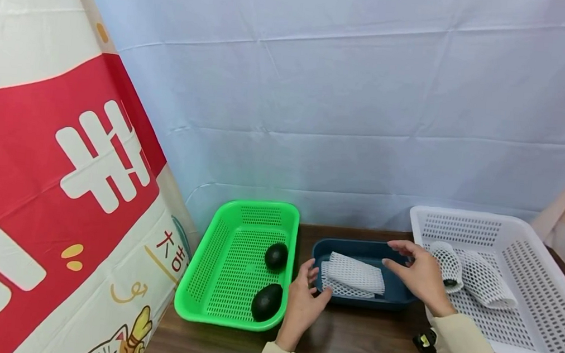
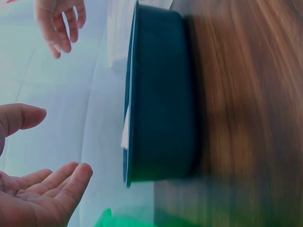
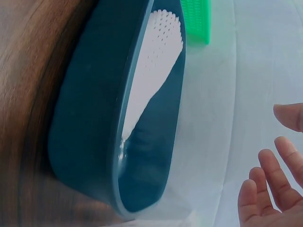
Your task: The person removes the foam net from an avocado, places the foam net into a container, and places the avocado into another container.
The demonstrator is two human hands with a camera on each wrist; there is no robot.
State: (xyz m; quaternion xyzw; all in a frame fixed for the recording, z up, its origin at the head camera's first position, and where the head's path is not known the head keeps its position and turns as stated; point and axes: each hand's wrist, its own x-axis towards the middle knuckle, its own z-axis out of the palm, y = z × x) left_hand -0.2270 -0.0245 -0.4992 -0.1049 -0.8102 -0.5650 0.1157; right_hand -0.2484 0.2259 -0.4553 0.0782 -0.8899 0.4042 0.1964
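Observation:
A dark blue bin (image 1: 362, 303) stands on the table with white foam net sleeves (image 1: 354, 275) lying flat inside it. My left hand (image 1: 303, 304) hovers at the bin's left end, fingers spread and holding nothing. Over the bin's right end is my right hand (image 1: 420, 272), its fingers loosely bent and apart from the thumb. In the right wrist view, the right hand (image 3: 279, 189) is beside the bin (image 3: 90, 104), with nothing between thumb and fingers. The left wrist view shows the left hand (image 2: 47, 189) palm up, near the bin's side (image 2: 161, 94).
To the left, a green basket (image 1: 183, 297) holds two dark avocados, one avocado (image 1: 276, 256) behind the other avocado (image 1: 266, 302). On the right, a white basket (image 1: 533, 333) contains netted fruit (image 1: 446, 264) and another foam net (image 1: 487, 279). A pale cloth (image 1: 318, 118) hangs behind the table.

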